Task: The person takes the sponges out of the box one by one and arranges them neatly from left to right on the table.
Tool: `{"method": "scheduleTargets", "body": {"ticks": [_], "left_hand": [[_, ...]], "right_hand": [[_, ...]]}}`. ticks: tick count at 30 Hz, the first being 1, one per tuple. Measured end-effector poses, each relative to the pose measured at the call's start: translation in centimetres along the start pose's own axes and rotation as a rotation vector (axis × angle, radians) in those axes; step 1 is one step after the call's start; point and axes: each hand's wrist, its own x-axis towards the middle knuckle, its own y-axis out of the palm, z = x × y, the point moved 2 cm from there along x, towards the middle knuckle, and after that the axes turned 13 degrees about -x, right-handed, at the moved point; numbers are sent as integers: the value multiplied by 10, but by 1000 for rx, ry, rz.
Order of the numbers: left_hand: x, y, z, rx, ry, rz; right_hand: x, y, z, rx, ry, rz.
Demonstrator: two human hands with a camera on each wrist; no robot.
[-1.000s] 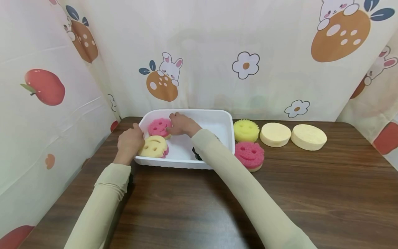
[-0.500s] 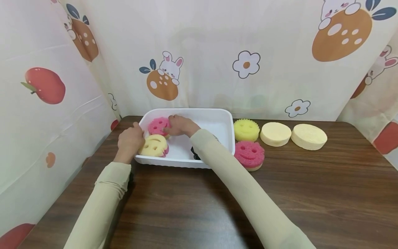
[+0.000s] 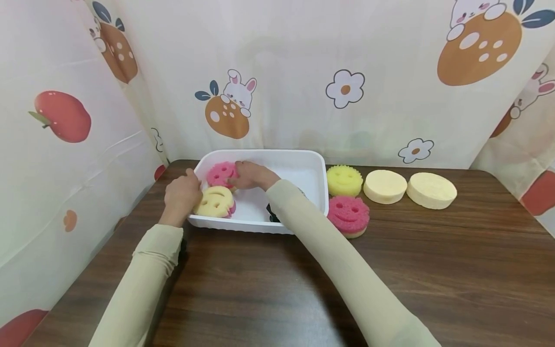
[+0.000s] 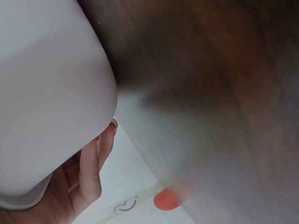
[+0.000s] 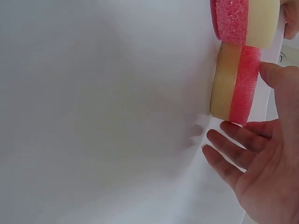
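Observation:
A white tray [image 3: 295,161] stands at the back of the table. My left hand [image 3: 182,195] grips its left rim, with fingers against the outer wall in the left wrist view. Inside the tray lies a pink smiley sponge [image 3: 220,174], flat against the left side, its pale layer below. My right hand [image 3: 253,175] reaches in and touches this sponge's right edge with thumb and index finger; the other fingers [image 5: 229,170] spread loosely beside it. Overlapping the pink sponge's near edge is a sponge with a cream face upward [image 3: 214,202] and a pink underside.
Right of the tray sit a yellow smiley sponge [image 3: 344,180], another pink smiley sponge [image 3: 349,215] and two round cream sponges [image 3: 385,187]. A dark object [image 3: 271,214] shows partly beneath my right sleeve. A patterned curtain [image 3: 295,96] rises behind the table [image 3: 243,289].
The right thumb has shifted slightly left along the pink sponge's edge. Both sponges in the tray keep their places, and the left hand stays on the rim. The view has tilted slightly.

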Motion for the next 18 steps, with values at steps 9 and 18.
{"method": "scheduleTargets", "body": {"ticks": [9,18], "left_hand": [[0,-1,0,0,7,-1],[0,0,0,2,7,-1]], "right_hand": [[2,-1,-2,64,-31,-4],[1,-1,-1,122,-52,-40]]}}
